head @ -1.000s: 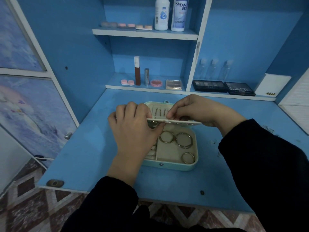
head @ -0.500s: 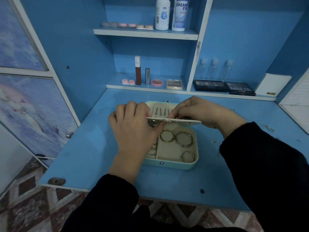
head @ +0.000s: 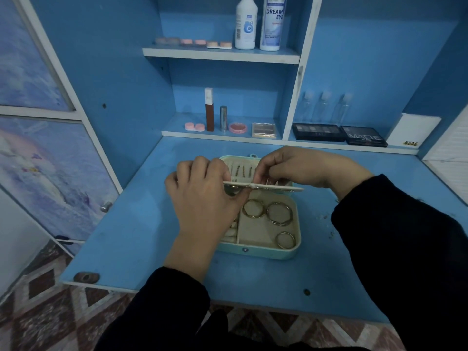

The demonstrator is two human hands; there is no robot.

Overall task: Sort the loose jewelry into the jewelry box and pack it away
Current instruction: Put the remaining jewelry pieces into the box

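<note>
The jewelry box [head: 263, 252] sits open on the blue surface [head: 152, 224]. My left grip [head: 202, 198] and right grip [head: 298, 168] both pinch its thin inner flap [head: 273, 186], level over the tray. Lowered crooked, I reckon it could snag the hoops [head: 279, 214] beneath and stop the box closing.

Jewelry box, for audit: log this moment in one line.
left hand: grips divider flap | right hand: pinches it | jewelry box: open, hoops inside

"DREAM EYE" bottle [head: 273, 24], "MATTE" palette [head: 364, 137], "NUDE" box [head: 413, 131]
</note>
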